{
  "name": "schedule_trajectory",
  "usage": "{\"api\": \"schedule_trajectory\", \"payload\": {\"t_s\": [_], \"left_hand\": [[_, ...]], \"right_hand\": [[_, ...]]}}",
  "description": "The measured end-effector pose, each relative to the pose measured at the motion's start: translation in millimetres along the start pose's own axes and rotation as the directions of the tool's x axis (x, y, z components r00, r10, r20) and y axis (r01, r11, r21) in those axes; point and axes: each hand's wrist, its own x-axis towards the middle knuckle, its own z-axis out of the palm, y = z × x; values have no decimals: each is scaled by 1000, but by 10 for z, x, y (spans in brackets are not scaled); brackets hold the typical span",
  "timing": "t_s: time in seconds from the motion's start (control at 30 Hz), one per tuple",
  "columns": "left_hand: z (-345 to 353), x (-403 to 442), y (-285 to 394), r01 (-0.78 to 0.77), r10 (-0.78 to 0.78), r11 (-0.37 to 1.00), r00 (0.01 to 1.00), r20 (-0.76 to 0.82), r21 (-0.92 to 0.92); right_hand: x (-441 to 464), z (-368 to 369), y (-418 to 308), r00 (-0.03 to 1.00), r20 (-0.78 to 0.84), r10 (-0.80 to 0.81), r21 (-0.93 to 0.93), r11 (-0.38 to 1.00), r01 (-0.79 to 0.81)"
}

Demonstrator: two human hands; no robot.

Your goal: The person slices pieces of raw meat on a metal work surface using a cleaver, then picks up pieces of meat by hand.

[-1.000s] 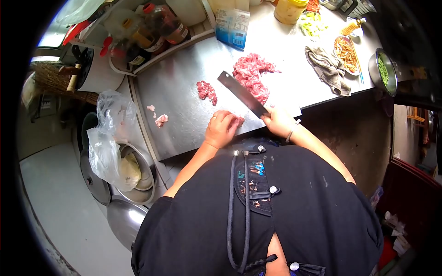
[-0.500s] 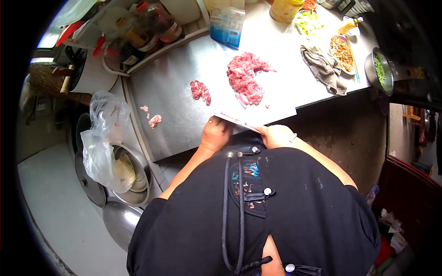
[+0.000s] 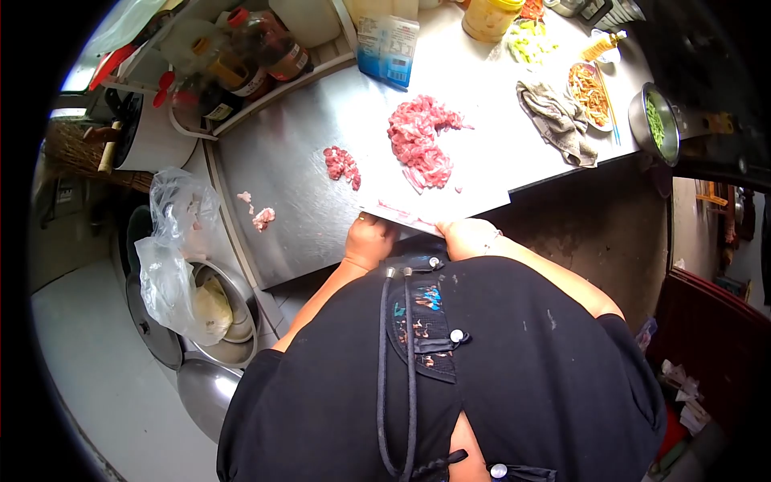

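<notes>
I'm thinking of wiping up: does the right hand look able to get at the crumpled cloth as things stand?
Probably not without putting something down: the right hand appears to grip the knife, though the cloth lies uncovered on that side.

The fingers of the left hand [image 3: 371, 243] are largely hidden beneath and behind the cleaver [image 3: 399, 217], and the fingertips of the right hand [image 3: 472, 239] at its handle cannot be made out, the grip there being obscured. Scraps of meat on the blade are too small and blurred to count, and the print on the blue-and-white packet [image 3: 387, 53] is illegible. The yellow-lidded jar [image 3: 491, 18] is cut off by the upper edge, and the pale item in the steel pot [image 3: 213, 309] is partly covered by a plastic bag [image 3: 167, 281].
</notes>
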Motion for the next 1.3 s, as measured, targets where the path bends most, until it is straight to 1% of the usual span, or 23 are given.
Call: {"api": "schedule_trajectory", "payload": {"t_s": [0.17, 0.23, 0.33, 0.4, 0.53, 0.57, 0.63, 0.67, 0.73, 0.77, 0.8, 0.87, 0.93, 1.0, 1.03, 1.1, 1.13, 1.2, 1.23, 1.27, 1.3], "left_hand": [[55, -25, -55, -5, 5, 1000, 1000, -18, 10], [63, -52, -66, 31, -32, 999, 999, 38, 45], [91, -61, -74, 36, -37, 998, 999, 21, 46], [96, -77, -77, 35, -36, 998, 999, 28, 47], [50, -22, 3, 54, -55, 998, 998, 8, 33], [55, -34, -14, 57, -57, 998, 998, 8, 33], [66, -55, -35, 107, -107, 994, 989, 102, 10], [74, -60, -40, 110, -110, 994, 989, 103, 10], [46, -12, -2, 83, -81, 996, 994, 71, -13], [46, 3, 0, 54, -54, 998, 998, 24, -16], [40, 13, 7, 56, -56, 998, 998, 25, -12], [21, 30, 13, 36, -35, 998, 999, 26, -54], [39, 13, -13, 20, -19, 999, 1000, 24, -39], [51, 4, -2, 42, -41, 999, 999, 24, -33], [44, 4, 10, 42, -41, 999, 999, 24, -32], [27, 0, 32, 101, -100, 995, 991, 87, -5], [27, -1, 26, 101, -100, 995, 991, 86, -5], [36, -11, 13, 54, -54, 999, 995, 86, 2], [53, -16, 9, 69, -68, 998, 995, 75, -8], [61, -21, 11, 69, -68, 998, 995, 75, -9], [67, -25, 15, 100, -100, 995, 991, 89, 1]], "right_hand": [[275, -25, -141, 998, 61, -20, -55, 998, 23], [373, -25, -226, 996, 83, -19, -76, 997, 26], [476, 36, -244, 998, 69, -11, -50, 999, 14], [466, 38, -238, 998, 41, -43, -57, 997, 45], [279, -16, -141, 998, 41, -44, -106, 993, 48], [231, 7, -70, 997, -4, -71, -104, 992, 70], [161, 16, 9, 993, -69, -92, -84, 993, 86], [183, 48, 41, 993, -67, -93, -84, 993, 87], [259, 82, 71, 983, -162, -92, -53, 995, 85], [283, 77, 88, 989, -139, -48, -31, 999, 44], [295, 45, 81, 989, -138, -53, -31, 998, 49], [298, -1, 92, 999, -43, 16, 3, 1000, -16], [260, 6, 121, 998, -60, 14, 5, 1000, -14], [231, 30, 138, 993, -118, -26, -38, 999, 22], [197, 24, 122, 993, -119, -27, -38, 999, 22], [90, -21, 69, 989, -133, -60, -91, 995, 48], [45, -38, 49, 989, -134, -61, -92, 995, 49], [-22, -56, 30, 991, -130, -16, -137, 991, -2], [-4, -27, 44, 992, -129, -16, -137, 991, -2], [35, 25, 73, 987, -157, -29, -146, 989, 6], [59, 46, 79, 982, -185, -43, -156, 988, 14]]}}
